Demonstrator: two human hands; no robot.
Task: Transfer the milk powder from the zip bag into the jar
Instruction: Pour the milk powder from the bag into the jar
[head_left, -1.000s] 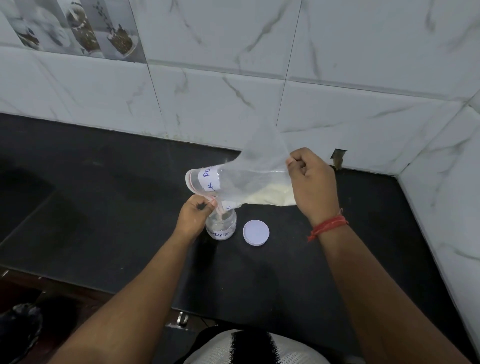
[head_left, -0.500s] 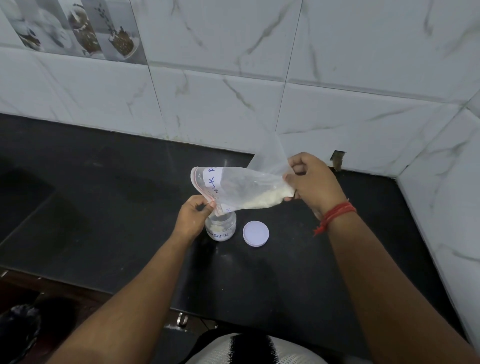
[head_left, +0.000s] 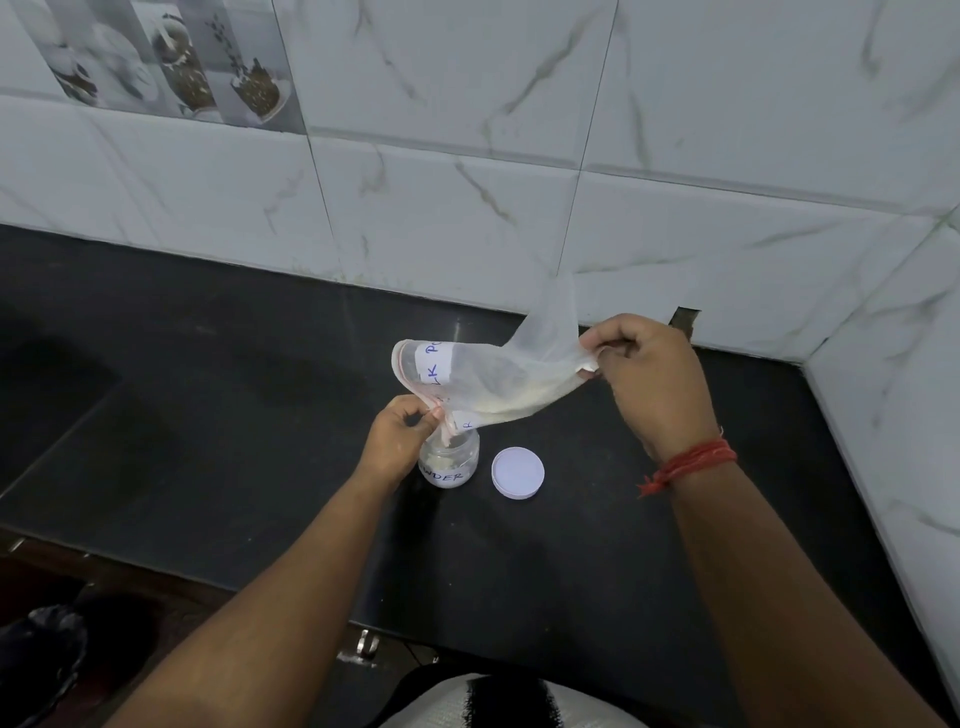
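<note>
— Black stone counter (head_left: 208, 415) under everything, white marbled tiles (head_left: 675, 130) behind. What have the hands got?

— From my feed, both are on the zip bag (head_left: 498, 374). My left hand (head_left: 400, 436) pinches the bag's mouth edge between thumb and fingers, right over the jar (head_left: 449, 462). My right hand (head_left: 649, 374), with a red thread (head_left: 691, 462) at the wrist, is closed on the bag's far bottom end and holds it higher than the mouth.

— So the bag slopes?

— Yes, down from right to left. A corner of the mouth dips into the jar's open top.

— And the milk powder (head_left: 519, 402)?

— Pale yellowish, lying along the lower fold of the bag, toward the mouth. Some also sits in the jar; how much, I cannot tell.

— Where's the jar?

— Upright on the counter, just beside my left hand, a handwritten label on its front. Its white lid (head_left: 518, 473) lies flat on the counter just to the jar's right, not touching it.

— Labels on the bag?

— A white one with blue letters, partly folded away.
</note>
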